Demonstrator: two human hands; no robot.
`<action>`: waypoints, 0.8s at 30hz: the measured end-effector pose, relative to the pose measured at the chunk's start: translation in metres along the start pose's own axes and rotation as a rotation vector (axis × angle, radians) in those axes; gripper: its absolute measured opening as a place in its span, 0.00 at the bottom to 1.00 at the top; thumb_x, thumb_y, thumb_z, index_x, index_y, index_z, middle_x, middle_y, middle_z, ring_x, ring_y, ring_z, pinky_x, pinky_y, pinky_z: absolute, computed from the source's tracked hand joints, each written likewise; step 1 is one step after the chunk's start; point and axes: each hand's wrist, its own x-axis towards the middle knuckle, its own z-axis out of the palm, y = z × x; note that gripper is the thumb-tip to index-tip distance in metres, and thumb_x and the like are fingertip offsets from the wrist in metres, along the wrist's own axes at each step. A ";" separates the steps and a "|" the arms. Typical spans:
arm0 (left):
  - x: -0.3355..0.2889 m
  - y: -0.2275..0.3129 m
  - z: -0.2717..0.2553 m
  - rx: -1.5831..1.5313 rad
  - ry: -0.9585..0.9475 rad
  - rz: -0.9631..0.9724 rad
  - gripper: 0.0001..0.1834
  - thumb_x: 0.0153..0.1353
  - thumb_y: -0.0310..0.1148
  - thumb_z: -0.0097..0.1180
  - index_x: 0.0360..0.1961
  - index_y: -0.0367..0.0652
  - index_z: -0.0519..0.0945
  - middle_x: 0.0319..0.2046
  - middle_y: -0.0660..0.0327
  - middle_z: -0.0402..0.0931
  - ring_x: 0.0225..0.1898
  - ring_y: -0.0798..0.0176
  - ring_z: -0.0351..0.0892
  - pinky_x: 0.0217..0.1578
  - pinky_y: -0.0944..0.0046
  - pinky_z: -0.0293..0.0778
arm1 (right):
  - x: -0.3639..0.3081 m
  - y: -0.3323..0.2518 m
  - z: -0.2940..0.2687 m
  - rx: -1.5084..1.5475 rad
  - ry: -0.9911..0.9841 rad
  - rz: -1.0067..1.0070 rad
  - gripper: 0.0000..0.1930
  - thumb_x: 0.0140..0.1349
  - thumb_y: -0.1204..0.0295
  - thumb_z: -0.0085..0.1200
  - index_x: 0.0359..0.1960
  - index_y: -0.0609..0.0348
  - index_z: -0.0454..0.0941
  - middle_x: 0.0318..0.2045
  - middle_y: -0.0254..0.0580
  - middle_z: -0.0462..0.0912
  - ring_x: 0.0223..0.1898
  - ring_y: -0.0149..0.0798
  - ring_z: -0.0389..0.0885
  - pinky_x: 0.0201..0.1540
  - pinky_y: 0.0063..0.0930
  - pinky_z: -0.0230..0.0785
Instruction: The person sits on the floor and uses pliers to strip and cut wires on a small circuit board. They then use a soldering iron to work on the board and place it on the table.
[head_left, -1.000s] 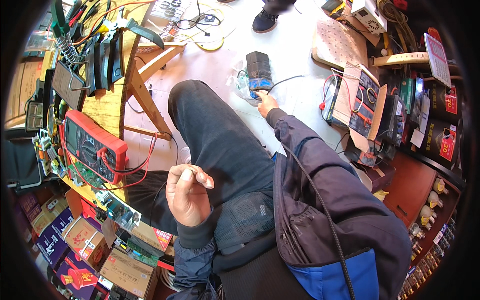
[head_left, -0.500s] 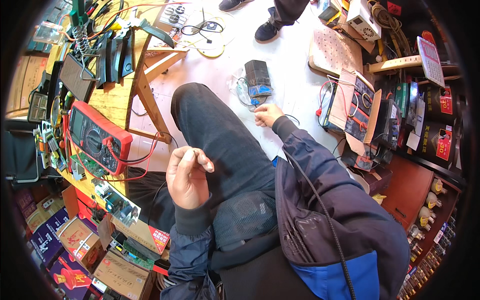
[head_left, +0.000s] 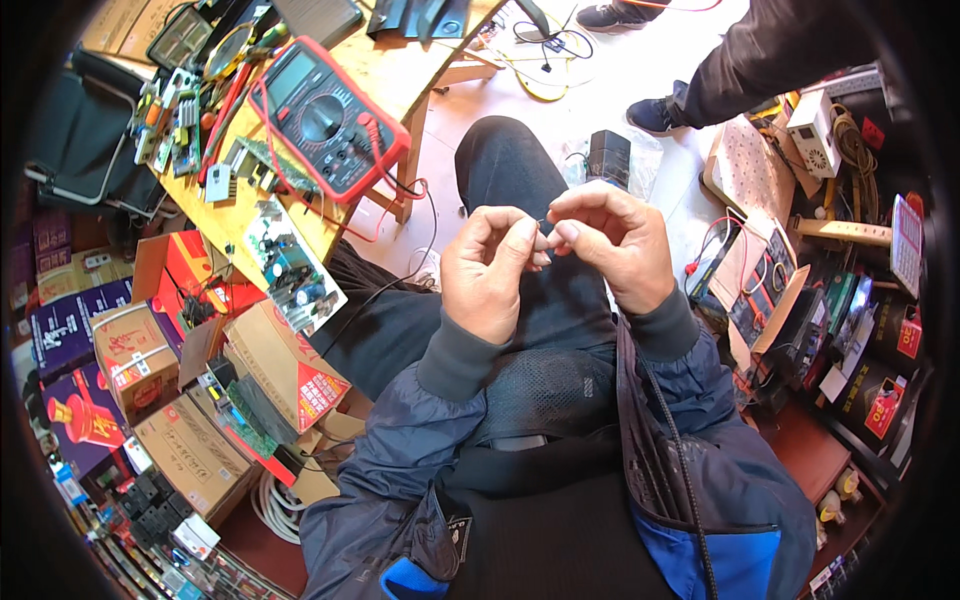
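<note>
My left hand (head_left: 487, 265) and my right hand (head_left: 622, 250) meet above my lap, thumbs and forefingers pinched close together. A thin dark bit shows between the fingertips, too small to name. Beyond my knee, a black block-shaped pack (head_left: 609, 157) sits on the floor with clear plastic (head_left: 645, 165) beside it; my right hand partly hides its lower end. To the left, a red-framed multimeter (head_left: 322, 118) rests on the wooden table (head_left: 395, 75), its leads trailing over the edge, well apart from my hands.
A circuit board (head_left: 293, 265) leans at the table's near corner. Cardboard boxes (head_left: 190, 450) crowd the lower left. On the right stand an open carton of batteries (head_left: 757, 285) and a padded stool seat (head_left: 750, 165). Another person's leg and shoe (head_left: 655, 116) are at the far side.
My right hand has come up from beside the black pack to meet my left hand. The view has turned, and the other person's leg shows more on the right.
</note>
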 end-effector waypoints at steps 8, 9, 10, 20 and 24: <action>-0.008 0.005 -0.004 0.158 -0.003 0.148 0.04 0.74 0.27 0.57 0.43 0.37 0.79 0.36 0.62 0.82 0.35 0.73 0.80 0.40 0.71 0.78 | -0.003 0.000 0.019 -0.050 -0.028 -0.041 0.09 0.68 0.80 0.61 0.48 0.67 0.80 0.40 0.38 0.86 0.42 0.28 0.84 0.48 0.23 0.79; -0.008 0.005 -0.004 0.206 -0.009 0.166 0.04 0.74 0.26 0.57 0.43 0.37 0.79 0.36 0.62 0.82 0.35 0.73 0.80 0.40 0.71 0.78 | -0.003 0.000 0.020 -0.035 -0.033 -0.043 0.08 0.68 0.80 0.61 0.47 0.67 0.80 0.40 0.38 0.85 0.41 0.28 0.84 0.48 0.23 0.79; -0.008 0.005 -0.005 0.200 -0.018 0.174 0.04 0.74 0.26 0.57 0.44 0.36 0.80 0.36 0.62 0.82 0.36 0.73 0.80 0.40 0.71 0.78 | -0.004 0.000 0.020 0.000 -0.037 -0.040 0.08 0.68 0.81 0.60 0.46 0.68 0.80 0.39 0.38 0.85 0.41 0.28 0.84 0.48 0.24 0.79; -0.013 0.014 -0.009 -0.115 -0.072 0.029 0.09 0.71 0.23 0.57 0.50 0.35 0.79 0.40 0.60 0.83 0.39 0.71 0.81 0.44 0.69 0.79 | -0.006 0.005 0.027 -0.045 0.094 -0.241 0.06 0.66 0.83 0.61 0.42 0.64 0.80 0.42 0.38 0.80 0.39 0.27 0.81 0.46 0.23 0.75; -0.012 0.016 -0.008 -0.154 -0.075 0.000 0.09 0.72 0.24 0.58 0.50 0.35 0.80 0.41 0.60 0.83 0.39 0.71 0.81 0.44 0.70 0.79 | -0.006 0.003 0.027 -0.079 0.049 -0.281 0.06 0.65 0.84 0.61 0.42 0.65 0.80 0.43 0.39 0.79 0.41 0.28 0.80 0.48 0.23 0.75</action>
